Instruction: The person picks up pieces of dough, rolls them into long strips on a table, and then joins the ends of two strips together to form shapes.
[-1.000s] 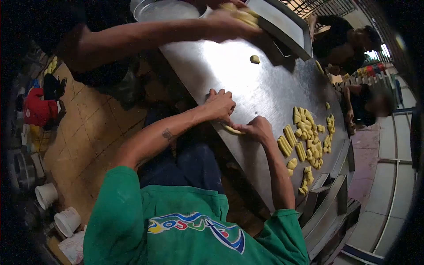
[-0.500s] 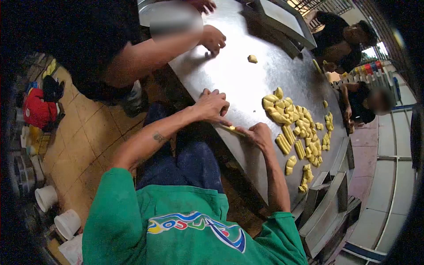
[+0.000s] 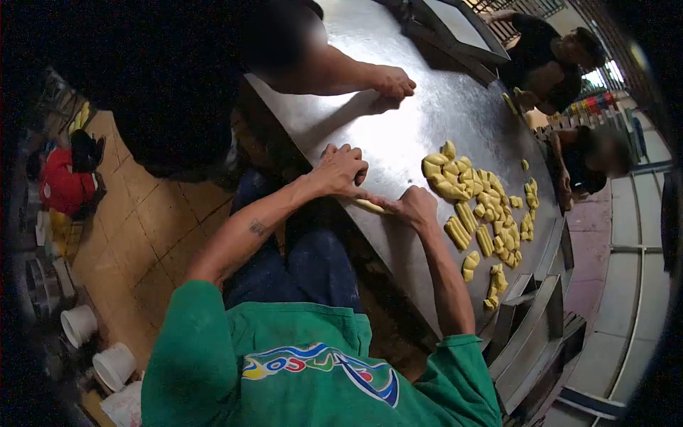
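Observation:
A thin strip of yellow dough (image 3: 368, 207) lies at the near edge of the metal table, between my two hands. My left hand (image 3: 341, 171) has its fingers curled, with the thumb pressed along the dough's left end. At the other end, my right hand (image 3: 416, 206) is closed, its thumb and finger on the dough. My fingers partly cover the strip. Just beyond my right hand is a large pile of yellow dough pieces (image 3: 452, 178), with ridged dough sticks (image 3: 460, 226) at its near side.
The metal table (image 3: 334, 132) stretches away from me. A co-worker's hand (image 3: 395, 83) reaches over it from the left. Long metal pans (image 3: 525, 341) stand at the right end, and a metal tray (image 3: 455, 28) is at the far side. Two more people are across the table.
The co-worker's arm on the left has reached farther over the table, to where a lone dough piece lay; that piece is now hidden or gone. More of my dough strip shows between my hands.

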A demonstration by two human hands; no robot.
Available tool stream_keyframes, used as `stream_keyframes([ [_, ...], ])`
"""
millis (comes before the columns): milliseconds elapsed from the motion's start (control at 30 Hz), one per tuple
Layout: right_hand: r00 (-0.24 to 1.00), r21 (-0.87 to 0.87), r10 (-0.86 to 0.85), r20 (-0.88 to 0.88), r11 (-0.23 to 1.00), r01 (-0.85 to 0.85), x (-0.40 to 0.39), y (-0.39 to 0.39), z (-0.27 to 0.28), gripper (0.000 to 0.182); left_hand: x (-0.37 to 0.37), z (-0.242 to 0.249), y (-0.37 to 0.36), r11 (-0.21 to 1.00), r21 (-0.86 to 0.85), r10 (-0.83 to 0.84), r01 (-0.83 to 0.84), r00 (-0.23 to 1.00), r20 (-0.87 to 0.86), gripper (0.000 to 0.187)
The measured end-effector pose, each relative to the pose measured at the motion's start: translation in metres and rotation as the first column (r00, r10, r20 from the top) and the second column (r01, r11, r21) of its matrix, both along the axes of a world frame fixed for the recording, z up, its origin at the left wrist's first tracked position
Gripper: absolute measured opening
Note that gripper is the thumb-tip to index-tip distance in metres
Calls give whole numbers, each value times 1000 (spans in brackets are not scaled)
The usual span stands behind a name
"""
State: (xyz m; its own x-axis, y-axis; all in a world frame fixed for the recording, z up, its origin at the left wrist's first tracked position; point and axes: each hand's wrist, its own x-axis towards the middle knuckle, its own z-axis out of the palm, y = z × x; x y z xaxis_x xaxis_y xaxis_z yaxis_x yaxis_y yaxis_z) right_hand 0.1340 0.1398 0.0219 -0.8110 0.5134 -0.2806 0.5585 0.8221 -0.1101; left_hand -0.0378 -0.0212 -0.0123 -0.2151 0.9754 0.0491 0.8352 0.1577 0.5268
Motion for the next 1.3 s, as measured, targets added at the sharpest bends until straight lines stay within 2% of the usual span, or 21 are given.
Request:
stream_keyframes([
  [67,999,35,5,-49,999,-3,3,6,-2,88,1,-5,-1,997,63,36,-35,999,-20,50],
  [133,994,-172,-113,-8,979,110,8,8,4,85,1,-11,0,996,89,35,-29,997,-64,50],
  [200,994,-185,-101,-32,978,93,13,3,6,80,2,-13,1,992,111,49,-59,995,90,51],
  [233,992,-172,-108,-69,980,95,14,-1,6,79,2,-9,1,998,38,58,-58,998,6,51],
  [333,983,-158,-142,-118,980,122,21,6,-5,74,5,10,5,993,15,119,-119,993,20,54],
  [400,954,-300,-254,-159,933,198,28,9,-8,71,1,13,8,993,-99,60,-61,998,-15,67],
  [500,914,-283,-275,-300,940,190,42,-4,-9,71,4,-1,8,996,-69,73,-50,917,392,75],
  [533,913,-288,-284,-294,937,199,43,-9,-12,71,6,0,10,988,-136,107,-74,961,254,62],
  [600,936,-84,-234,-263,972,219,41,-16,-14,70,8,-1,3,986,158,66,-57,996,-53,53],
  [633,931,-87,-249,-268,968,234,39,-18,-12,70,15,-6,3,956,273,148,-108,981,-129,49],
  [733,929,-20,-220,-298,974,225,35,-19,-5,70,18,-7,5,954,272,181,-124,964,-195,47],
  [833,902,-86,-204,-380,979,185,38,-10,-12,62,19,-2,-1,953,275,164,-124,978,-127,39],
  [900,889,-243,-206,-409,964,112,45,-7,-17,38,17,5,-6,944,310,150,-116,984,-90,34],
  [933,879,-243,-220,-424,962,123,48,-13,-18,38,17,13,-10,956,290,11,-37,996,93,27],
  [967,829,-156,-39,-557,986,-58,53,-21,-20,26,18,20,-14,960,278,-121,41,952,280,20],
  [1000,737,-41,143,-660,973,-226,58,-29,-23,18,20,19,-15,960,275,-133,55,953,273,20],
  [1033,829,-27,175,-531,974,-223,58,-37,-28,21,23,18,-17,969,232,-135,83,966,220,17],
  [1133,846,-189,27,-532,971,-149,63,-41,-24,16,21,27,-12,985,111,-159,135,955,251,16],
  [1200,797,-268,-58,-601,954,-133,65,-31,-11,15,20,38,-12,988,132,-119,76,926,359,15],
  [1267,744,-346,-150,-652,931,-115,60,-12,-12,13,13,29,4,977,199,-132,74,944,302,15],
  [1300,756,-271,-90,-648,955,-119,51,2,-25,13,10,23,12,960,271,-138,68,959,246,15],
])
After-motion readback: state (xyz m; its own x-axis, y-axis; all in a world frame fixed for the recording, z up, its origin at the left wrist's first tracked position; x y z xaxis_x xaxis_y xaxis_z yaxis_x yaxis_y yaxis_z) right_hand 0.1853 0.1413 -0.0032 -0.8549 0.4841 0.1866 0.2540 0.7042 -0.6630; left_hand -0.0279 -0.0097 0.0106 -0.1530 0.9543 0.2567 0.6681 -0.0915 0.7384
